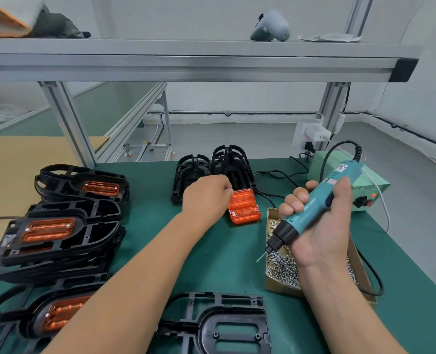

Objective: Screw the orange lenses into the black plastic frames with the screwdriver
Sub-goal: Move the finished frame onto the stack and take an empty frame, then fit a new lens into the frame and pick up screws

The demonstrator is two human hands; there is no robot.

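Note:
A black plastic frame point(219, 325) without a lens lies on the green mat at the near edge. Farther back, a short stack of orange lenses point(245, 210) sits in front of a pile of bare black frames point(211, 172). My left hand point(206, 198) reaches over to the lens stack, its fingers curled at the top lens's left edge; the fingertips are hidden. My right hand point(319, 221) grips a teal electric screwdriver point(313, 208), bit pointing down-left over a cardboard box of screws point(285, 269).
Stacks of black frames with orange lenses fitted point(56, 233) fill the left of the table. A green power unit point(365, 190) stands at the back right, its black cable looping past the screw box. An aluminium shelf beam point(186, 65) crosses overhead.

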